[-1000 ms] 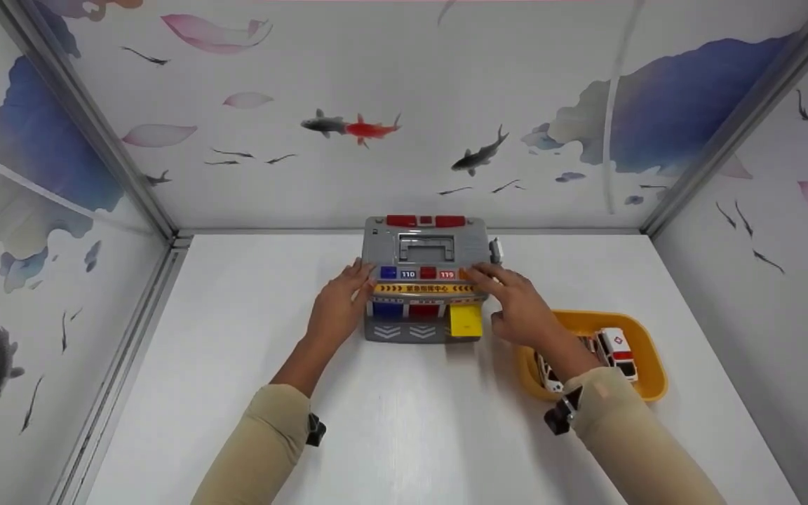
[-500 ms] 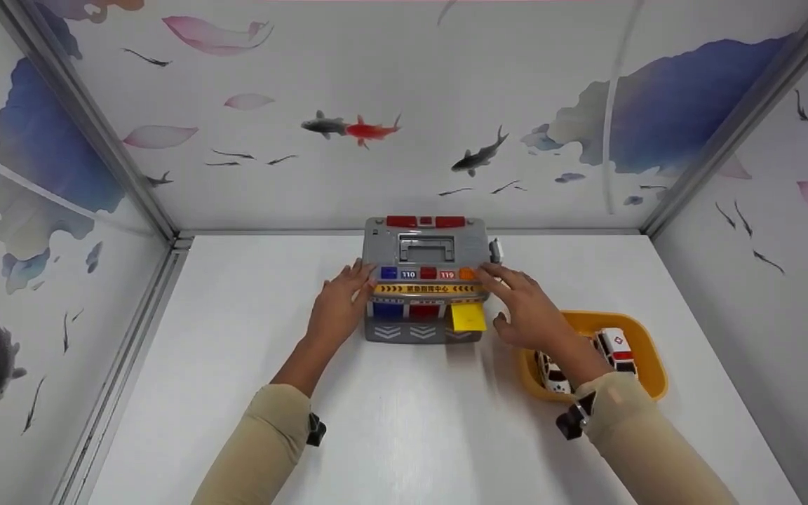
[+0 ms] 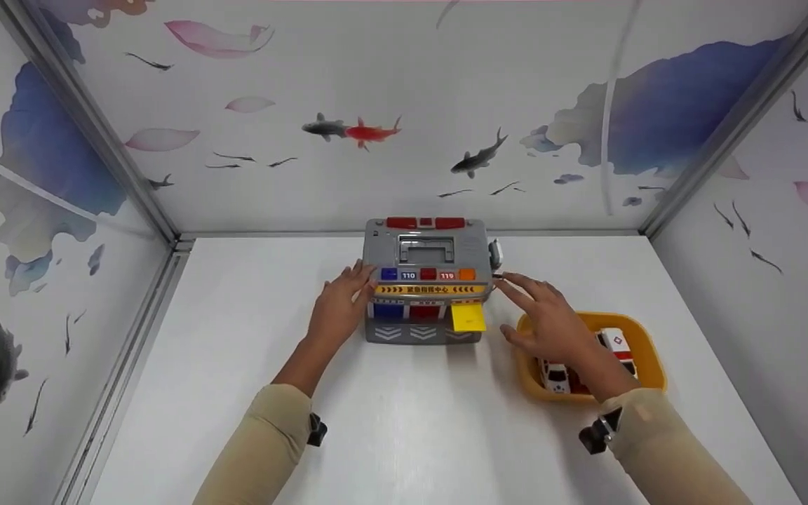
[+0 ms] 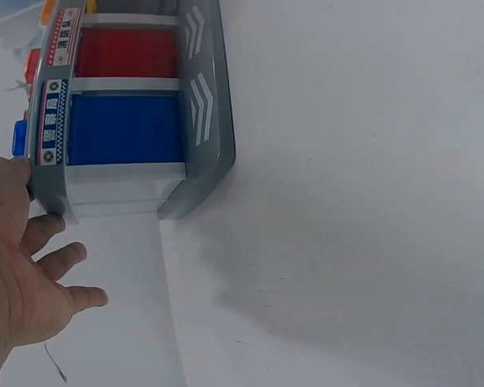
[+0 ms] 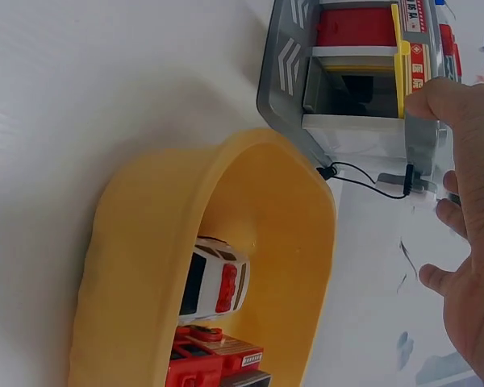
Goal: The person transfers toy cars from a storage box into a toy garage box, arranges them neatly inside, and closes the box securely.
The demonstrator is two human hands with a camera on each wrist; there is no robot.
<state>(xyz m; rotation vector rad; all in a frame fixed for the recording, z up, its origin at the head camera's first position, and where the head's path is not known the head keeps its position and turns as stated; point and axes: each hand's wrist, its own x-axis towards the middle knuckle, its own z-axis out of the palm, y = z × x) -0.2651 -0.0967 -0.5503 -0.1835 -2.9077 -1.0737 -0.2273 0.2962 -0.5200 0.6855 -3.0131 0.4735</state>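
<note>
A grey toy rescue-station garage (image 3: pixel 425 289) stands at the back of the table, with blue, red and orange buttons (image 3: pixel 467 274) on top. Its blue door (image 4: pixel 125 129) and red door (image 3: pixel 424 311) are down; the yellow door (image 3: pixel 469 318) sticks out, raised, over a dark bay (image 5: pixel 363 94). My left hand (image 3: pixel 336 308) rests against the garage's left side, fingers loosely spread. My right hand (image 3: pixel 551 322) is at the right side, empty, with fingers extended. Its fingertips are by the side edge, and the thumb overlaps the garage's front corner in the right wrist view.
A yellow bin (image 3: pixel 527 386) stands to the right, under my right forearm. Inside are a white toy car (image 5: pixel 214 278), a red toy truck (image 5: pixel 210 359) and a toy ambulance (image 3: pixel 614 340). A black cord (image 5: pixel 363 173) hangs from the garage's side. Printed wall panels enclose the table.
My right hand has drawn back rightward from the orange button to the garage's side. The yellow door has swung further up and out. My left hand stays in place.
</note>
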